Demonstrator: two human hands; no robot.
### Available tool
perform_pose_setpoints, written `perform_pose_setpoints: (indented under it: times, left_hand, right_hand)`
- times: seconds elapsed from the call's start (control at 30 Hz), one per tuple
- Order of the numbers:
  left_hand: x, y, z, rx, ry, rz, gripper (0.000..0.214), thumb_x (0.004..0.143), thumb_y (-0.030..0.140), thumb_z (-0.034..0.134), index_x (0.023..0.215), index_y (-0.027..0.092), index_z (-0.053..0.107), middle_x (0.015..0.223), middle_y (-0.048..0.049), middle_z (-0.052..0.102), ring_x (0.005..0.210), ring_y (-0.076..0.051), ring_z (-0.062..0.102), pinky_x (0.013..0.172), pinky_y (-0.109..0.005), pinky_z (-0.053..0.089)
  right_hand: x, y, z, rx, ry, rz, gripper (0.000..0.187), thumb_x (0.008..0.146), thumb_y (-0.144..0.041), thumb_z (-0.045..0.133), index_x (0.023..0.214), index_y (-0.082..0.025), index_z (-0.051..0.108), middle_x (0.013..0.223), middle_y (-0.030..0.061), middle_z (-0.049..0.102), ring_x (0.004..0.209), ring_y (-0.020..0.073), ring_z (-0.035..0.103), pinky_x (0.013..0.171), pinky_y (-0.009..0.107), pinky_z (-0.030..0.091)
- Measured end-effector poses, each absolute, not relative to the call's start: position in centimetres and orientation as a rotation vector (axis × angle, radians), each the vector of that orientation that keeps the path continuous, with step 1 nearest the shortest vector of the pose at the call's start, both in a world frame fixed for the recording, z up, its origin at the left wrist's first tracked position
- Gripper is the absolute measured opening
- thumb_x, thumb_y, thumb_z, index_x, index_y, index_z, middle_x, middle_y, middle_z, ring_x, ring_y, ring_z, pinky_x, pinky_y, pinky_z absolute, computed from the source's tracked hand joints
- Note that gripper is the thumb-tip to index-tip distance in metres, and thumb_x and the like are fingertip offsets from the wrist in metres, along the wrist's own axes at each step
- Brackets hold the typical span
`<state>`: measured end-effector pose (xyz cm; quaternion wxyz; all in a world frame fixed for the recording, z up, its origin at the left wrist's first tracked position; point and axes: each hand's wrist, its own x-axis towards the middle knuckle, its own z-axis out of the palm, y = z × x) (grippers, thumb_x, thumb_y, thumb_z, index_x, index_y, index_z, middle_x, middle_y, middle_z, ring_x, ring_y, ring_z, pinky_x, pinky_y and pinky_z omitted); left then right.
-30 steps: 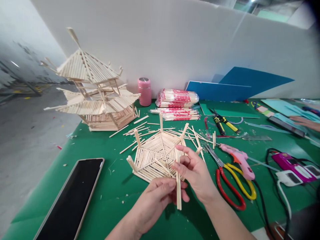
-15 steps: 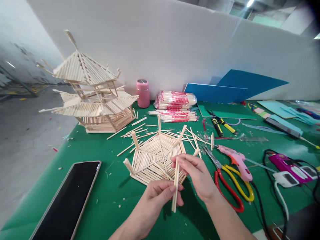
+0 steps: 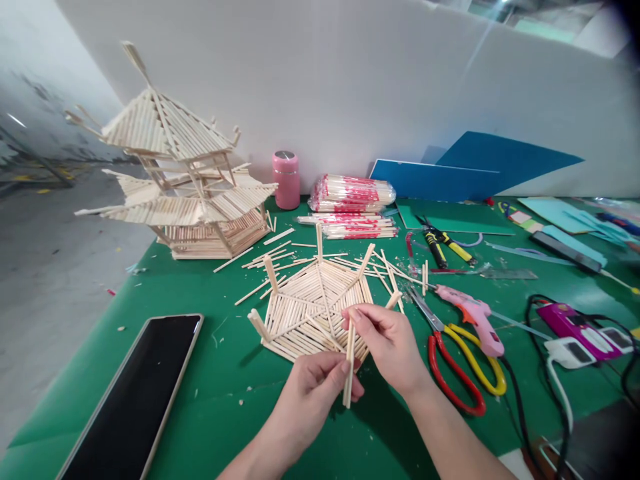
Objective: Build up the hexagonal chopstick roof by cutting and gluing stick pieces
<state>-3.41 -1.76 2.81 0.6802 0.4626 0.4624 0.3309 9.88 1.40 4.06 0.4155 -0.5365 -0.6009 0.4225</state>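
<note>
My left hand (image 3: 307, 393) and my right hand (image 3: 390, 347) both pinch a pair of pale wooden sticks (image 3: 349, 370), held nearly upright just above the green mat. The left fingers grip the lower half, the right fingers the top end. Right behind the hands lies a flat hexagonal panel of glued sticks (image 3: 313, 303) with short posts standing at its corners. A finished two-tier stick pagoda (image 3: 177, 180) stands at the far left of the table.
A dark phone (image 3: 133, 393) lies at the near left. Red-and-yellow scissors (image 3: 460, 360), a pink glue gun (image 3: 473, 313), pliers (image 3: 443, 243), cables and a power strip (image 3: 583, 333) crowd the right. Wrapped chopstick bundles (image 3: 353, 200), a pink jar (image 3: 287, 179) and loose sticks lie behind.
The sticks have tilted slightly and dropped lower toward the mat. My right hand slid up to pinch their top end, and both hands moved a little nearer to me.
</note>
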Motion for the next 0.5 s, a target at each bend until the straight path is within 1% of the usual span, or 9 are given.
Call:
perform_pose_setpoints:
  times: [0.17,0.27,0.37,0.5]
  left_hand:
    - [-3.5,-1.7,2.4,1.085,1.052,0.741,0.036,0.079,0.037,0.048,0.059,0.013,0.066,0.056,-0.0045,0.062,0.053,-0.013,0.05,0.054,-0.022,0.036]
    - [-3.5,-1.7,2.4,1.05,1.054,0.748,0.035,0.079,0.035,0.049,0.058,0.013,0.066,0.057,-0.0045,0.062,0.053,-0.013,0.05,0.055,-0.022,0.036]
    - [-3.5,-1.8,2.5,0.948,0.986,0.79,0.034,0.079,0.035,0.048,0.061,0.013,0.067,0.06,-0.0059,0.065,0.058,-0.015,0.054,0.06,-0.025,0.039]
    - [-3.2,-2.2,2.7,0.873,0.907,0.786,0.021,0.075,0.031,0.055,0.077,0.013,0.067,0.059,-0.0039,0.066,0.057,-0.014,0.055,0.064,-0.026,0.04]
  right_hand:
    - [9.9,1.4,3.5,-1.317,-1.475,1.083,0.028,0.082,-0.033,0.047,0.066,-0.015,0.062,0.057,0.0017,0.058,0.06,0.0152,0.057,0.054,0.024,0.044]
    - [10.0,1.6,3.0,-1.292,-1.398,1.131,0.025,0.081,-0.032,0.049,0.071,-0.015,0.064,0.058,0.0018,0.059,0.058,0.0145,0.056,0.054,0.025,0.044]
    - [10.0,1.9,2.8,-1.273,-1.277,1.184,0.024,0.08,-0.033,0.051,0.076,-0.015,0.067,0.062,0.0027,0.063,0.058,0.0142,0.056,0.055,0.025,0.045]
    - [9.7,1.9,3.3,-1.258,-1.16,1.194,0.022,0.08,-0.031,0.051,0.077,-0.016,0.067,0.064,0.0024,0.064,0.064,0.0141,0.058,0.06,0.024,0.044]
